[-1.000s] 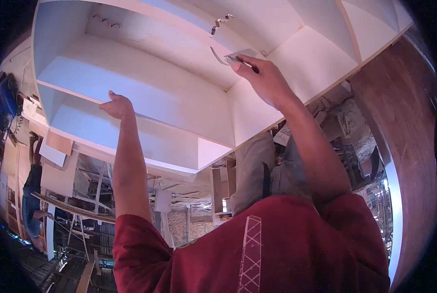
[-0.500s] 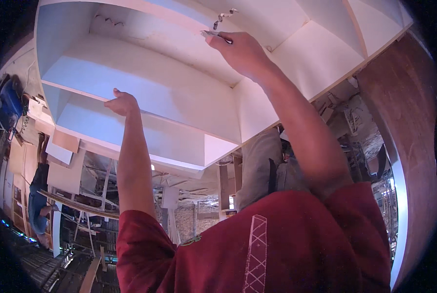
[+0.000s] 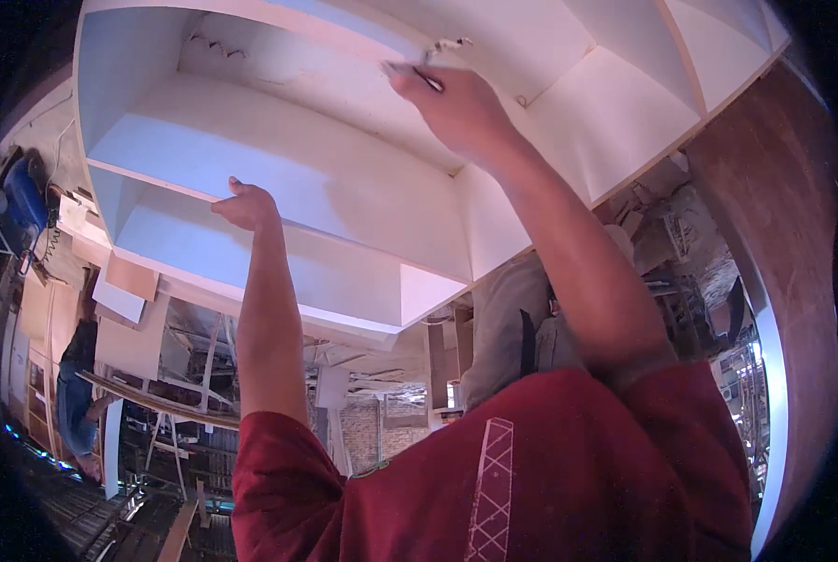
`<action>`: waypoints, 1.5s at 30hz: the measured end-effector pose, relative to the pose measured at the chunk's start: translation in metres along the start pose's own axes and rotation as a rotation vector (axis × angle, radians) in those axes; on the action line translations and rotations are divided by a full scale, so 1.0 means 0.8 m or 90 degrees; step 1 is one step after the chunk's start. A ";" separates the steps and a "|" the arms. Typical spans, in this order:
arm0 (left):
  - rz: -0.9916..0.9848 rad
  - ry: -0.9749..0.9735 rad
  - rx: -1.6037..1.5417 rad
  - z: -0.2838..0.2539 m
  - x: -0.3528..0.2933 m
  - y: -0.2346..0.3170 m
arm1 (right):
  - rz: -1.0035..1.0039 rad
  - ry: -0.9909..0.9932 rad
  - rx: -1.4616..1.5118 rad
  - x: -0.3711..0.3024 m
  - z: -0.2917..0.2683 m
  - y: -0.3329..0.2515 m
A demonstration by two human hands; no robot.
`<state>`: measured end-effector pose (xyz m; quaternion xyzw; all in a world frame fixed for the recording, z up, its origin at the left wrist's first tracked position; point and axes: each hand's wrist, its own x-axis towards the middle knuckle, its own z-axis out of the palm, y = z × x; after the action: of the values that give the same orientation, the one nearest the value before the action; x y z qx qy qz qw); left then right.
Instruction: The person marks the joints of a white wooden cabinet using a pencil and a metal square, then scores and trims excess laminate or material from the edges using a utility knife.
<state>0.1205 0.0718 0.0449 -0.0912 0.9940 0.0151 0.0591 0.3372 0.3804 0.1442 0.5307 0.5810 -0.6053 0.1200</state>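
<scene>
A large white cabinet carcass (image 3: pixel 279 122) with inner shelves fills the upper part of the view. My left hand (image 3: pixel 249 204) is closed around the front edge of a shelf board (image 3: pixel 335 237), thumb on top. My right hand (image 3: pixel 456 108) pinches a small blade-like tool (image 3: pixel 402 69) at the edge of the upper board (image 3: pixel 335 33); motion blurs its tip, so its exact kind is unclear. Just beyond the fingers is a thin curled strip (image 3: pixel 449 45). Another curled strip (image 3: pixel 218 45) lies inside the cabinet at upper left.
A brown wooden panel (image 3: pixel 765 215) with a pale edge stands along the right. Boards (image 3: pixel 129 290), a blue machine (image 3: pixel 26 201) and another person (image 3: pixel 77 393) are at the left. My legs (image 3: pixel 513 328) are close to the cabinet's front edge.
The whole view has shifted slightly. Against the cabinet, my right hand with the tool has moved a little left along the board's edge. My left hand keeps its place on the shelf.
</scene>
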 end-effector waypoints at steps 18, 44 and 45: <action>-0.020 0.015 0.036 0.012 0.012 -0.007 | 0.013 -0.040 -0.048 0.027 0.019 -0.037; -0.042 -0.029 -0.008 0.010 0.007 -0.007 | 0.019 -0.018 -0.103 0.071 0.060 -0.108; -0.027 -0.010 -0.007 0.012 0.007 -0.007 | 0.017 -0.014 -0.102 0.078 0.060 -0.112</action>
<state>0.1172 0.0659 0.0343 -0.1125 0.9912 0.0202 0.0667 0.2195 0.3966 0.1355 0.5203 0.6194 -0.5608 0.1763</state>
